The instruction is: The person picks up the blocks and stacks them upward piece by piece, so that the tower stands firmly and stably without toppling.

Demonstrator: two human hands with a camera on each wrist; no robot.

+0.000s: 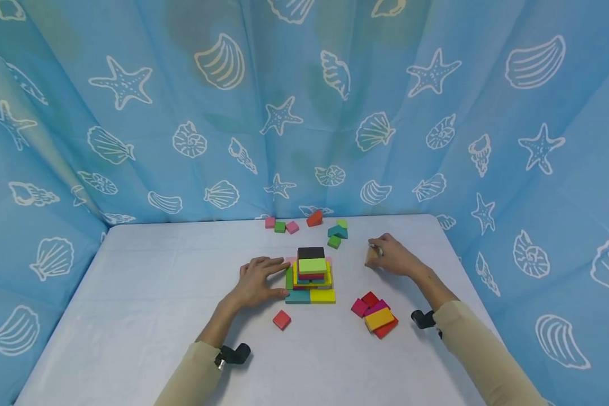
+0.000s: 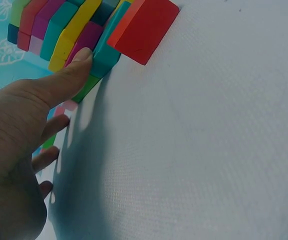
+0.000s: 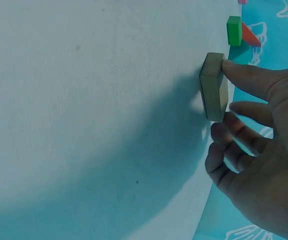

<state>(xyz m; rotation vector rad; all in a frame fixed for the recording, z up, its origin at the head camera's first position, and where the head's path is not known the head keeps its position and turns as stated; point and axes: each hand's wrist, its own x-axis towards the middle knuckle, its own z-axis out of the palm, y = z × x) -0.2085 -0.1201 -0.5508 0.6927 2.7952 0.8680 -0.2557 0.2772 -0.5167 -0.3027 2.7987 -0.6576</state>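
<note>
The stack (image 1: 312,266) stood on the counter (image 1: 157,282) between both hands. At its nine o'clock, the left hand (image 1: 256,282) was spread — thumb touching the base. Between two and three o'clock, the right hand (image 1: 393,256) pinched a tan block (image 3: 213,95) between thumb and fingers. A red block (image 1: 281,320) lay at seven, a pile (image 1: 379,319) at four — loose blocks (image 1: 338,232) from eleven to one.

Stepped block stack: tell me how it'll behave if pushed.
The stack would probably shift piece by piece, since seams show between its many blocks. Tipping whole seems unlikely, as its bottom layer is wider than its top. The blocks look stiff, with flat faces and crisp edges.
</note>
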